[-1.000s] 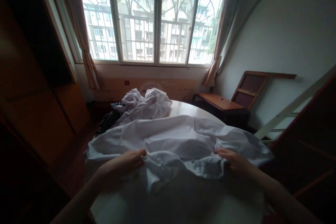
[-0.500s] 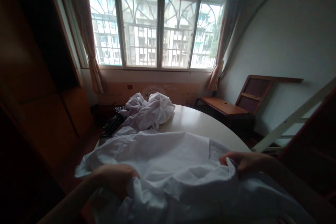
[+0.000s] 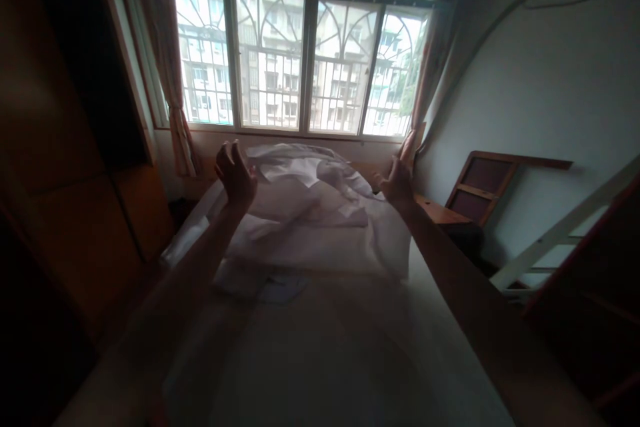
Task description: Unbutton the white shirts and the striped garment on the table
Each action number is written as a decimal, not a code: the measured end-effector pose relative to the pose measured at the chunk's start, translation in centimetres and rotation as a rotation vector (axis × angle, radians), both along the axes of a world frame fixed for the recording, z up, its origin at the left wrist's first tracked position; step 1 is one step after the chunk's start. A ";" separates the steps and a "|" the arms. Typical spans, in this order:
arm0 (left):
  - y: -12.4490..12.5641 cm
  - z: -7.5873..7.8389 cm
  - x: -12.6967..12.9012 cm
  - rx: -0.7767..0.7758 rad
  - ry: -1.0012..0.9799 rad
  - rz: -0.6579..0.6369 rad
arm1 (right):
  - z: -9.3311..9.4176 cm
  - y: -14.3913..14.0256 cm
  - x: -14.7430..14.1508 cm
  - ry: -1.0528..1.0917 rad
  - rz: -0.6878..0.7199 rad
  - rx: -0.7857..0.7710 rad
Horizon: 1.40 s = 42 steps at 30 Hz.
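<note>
**Both hands raise a white garment toward the window**

Left hand (image 3: 235, 173) is up at arm's length, fingers curled around the upper left edge of a white garment (image 3: 320, 227); the right hand (image 3: 397, 183) is up at the same height, closed on the upper right edge. Between the two hands the cloth hangs spread out in the air, above the pale tabletop (image 3: 450, 360) and in front of the barred window (image 3: 300, 60). The fabric is thin and white, blurred by motion. Its upper part is rumpled, with folded flaps lying across it near the top edge. Lower down it is so sheer against the light that its bottom edge cannot be made out. A wooden chair (image 3: 475, 190) stands to the right by the wall, and curtains (image 3: 175, 107) hang at both sides of the window.
</note>
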<state>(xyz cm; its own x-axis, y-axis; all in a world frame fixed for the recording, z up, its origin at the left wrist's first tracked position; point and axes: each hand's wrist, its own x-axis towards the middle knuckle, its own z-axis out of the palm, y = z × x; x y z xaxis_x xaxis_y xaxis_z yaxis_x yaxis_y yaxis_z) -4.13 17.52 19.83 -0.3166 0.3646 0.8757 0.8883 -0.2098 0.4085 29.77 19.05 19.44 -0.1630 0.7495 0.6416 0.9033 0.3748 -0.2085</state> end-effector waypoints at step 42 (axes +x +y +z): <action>-12.2 -19.1 10.7 -1.049 0.609 -0.924 | -19.1 -12.7 -0.6 -0.350 0.435 -0.624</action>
<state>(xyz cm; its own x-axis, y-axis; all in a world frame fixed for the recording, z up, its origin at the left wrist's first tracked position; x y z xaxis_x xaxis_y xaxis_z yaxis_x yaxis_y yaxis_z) 6.55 5.29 0.72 0.6649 0.7468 0.0132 0.6956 -0.6256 0.3533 29.13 6.36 0.39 -0.6325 0.7745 -0.0116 0.7559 0.6139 -0.2274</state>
